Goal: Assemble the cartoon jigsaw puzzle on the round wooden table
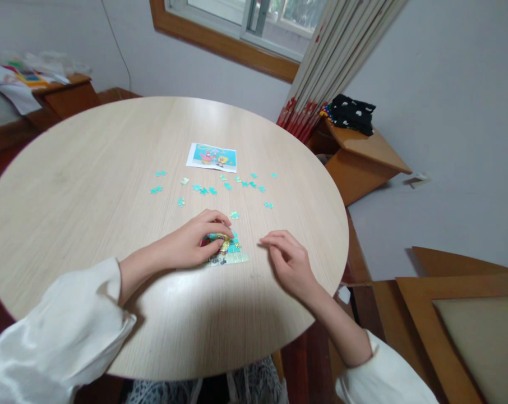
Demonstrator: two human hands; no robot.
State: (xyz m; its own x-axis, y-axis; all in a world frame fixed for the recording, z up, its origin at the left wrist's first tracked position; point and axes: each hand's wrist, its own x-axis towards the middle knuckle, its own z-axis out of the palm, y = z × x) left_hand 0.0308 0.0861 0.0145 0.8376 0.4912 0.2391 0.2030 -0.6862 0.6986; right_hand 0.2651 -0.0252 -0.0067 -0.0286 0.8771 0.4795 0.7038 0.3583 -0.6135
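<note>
My left hand lies over a partly joined jigsaw puzzle, thumb and fingers apart, with fingertips at the pieces. It hides the puzzle's left part; a yellow cartoon figure and a pale bottom row show past the fingers. To the right of the puzzle, my right hand hovers or rests by the tabletop, fingers loosely stretched and nothing seen in them. A single loose puzzle piece lies just beyond the joined part. Farther off, several blue-green puzzle pieces are scattered below a printed reference picture.
The round pale wooden table has its near edge close to my body. Beyond it stand a small wooden stand with a black patterned cloth, a curtain, and a side table with papers. A chair is at right.
</note>
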